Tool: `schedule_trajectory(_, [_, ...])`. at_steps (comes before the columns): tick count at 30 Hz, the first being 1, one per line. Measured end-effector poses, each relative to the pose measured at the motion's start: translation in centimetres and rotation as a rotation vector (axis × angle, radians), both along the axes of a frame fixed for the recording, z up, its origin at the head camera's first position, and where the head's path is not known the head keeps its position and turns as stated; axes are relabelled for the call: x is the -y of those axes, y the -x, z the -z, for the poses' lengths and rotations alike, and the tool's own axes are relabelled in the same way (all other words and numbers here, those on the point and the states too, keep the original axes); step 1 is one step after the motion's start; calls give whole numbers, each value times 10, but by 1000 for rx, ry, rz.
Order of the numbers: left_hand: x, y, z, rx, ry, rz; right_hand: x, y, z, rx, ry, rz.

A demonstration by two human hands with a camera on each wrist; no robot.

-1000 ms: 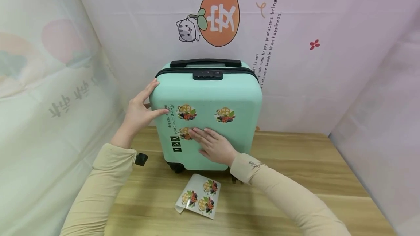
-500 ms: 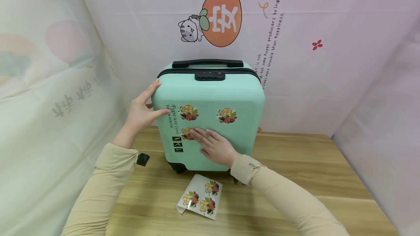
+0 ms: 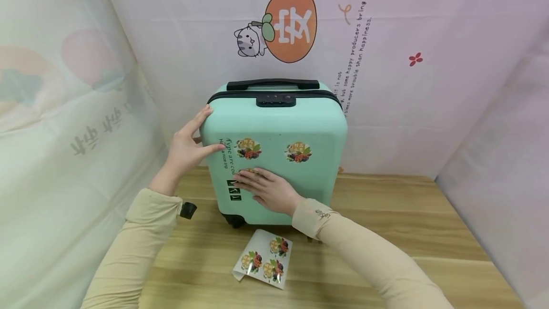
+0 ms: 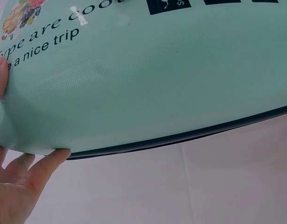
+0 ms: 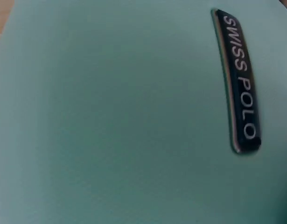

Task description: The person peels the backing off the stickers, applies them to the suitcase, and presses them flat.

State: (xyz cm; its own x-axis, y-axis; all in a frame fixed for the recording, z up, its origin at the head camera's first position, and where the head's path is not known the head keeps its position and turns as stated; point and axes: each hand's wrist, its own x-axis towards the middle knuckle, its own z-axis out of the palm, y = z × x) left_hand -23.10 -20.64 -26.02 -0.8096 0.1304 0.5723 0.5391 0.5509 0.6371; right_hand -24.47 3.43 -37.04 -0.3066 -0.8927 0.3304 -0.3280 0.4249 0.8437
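Note:
A mint-green suitcase stands upright on the wooden table. My left hand holds its upper left edge, thumb on the front face and fingers round the side; the left wrist view shows those fingers at the dark rim. Flat against the front, my right hand presses with straight fingers over a fruit sticker, which is mostly hidden beneath them. Above are two more fruit stickers, one at left and one at right. The right wrist view shows a dark SWISS POLO badge.
A sticker sheet with a curled corner and several fruit stickers lies on the table before the suitcase. Printed cloth hangs close behind and at both sides. The suitcase has a black top handle and a dark wheel.
My right hand has slid left across the suitcase front, covering more of the lower sticker. The left hand keeps its hold. The whole head view has shifted slightly.

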Motion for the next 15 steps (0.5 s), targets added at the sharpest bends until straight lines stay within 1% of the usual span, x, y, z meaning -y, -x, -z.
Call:
schedule_trajectory(4, [-1, 0, 1, -1, 0, 7, -3, 2, -3, -27, 61, -17])
schedule_trajectory(6, [-1, -1, 0, 4, -6, 10, -3, 3, -4, -26, 103, -42])
schedule_trajectory(8, [-1, -1, 0, 6, -11, 11, -1, 3, -3, -19, 117, -55])
schedule_trajectory(12, [1, 0, 1, 1, -3, 9, 9, -1, 4, 29, 85, -76])
schedule_trajectory(15, [0, 1, 2, -9, 6, 7, 17, -3, 7, 57, 25, -50])
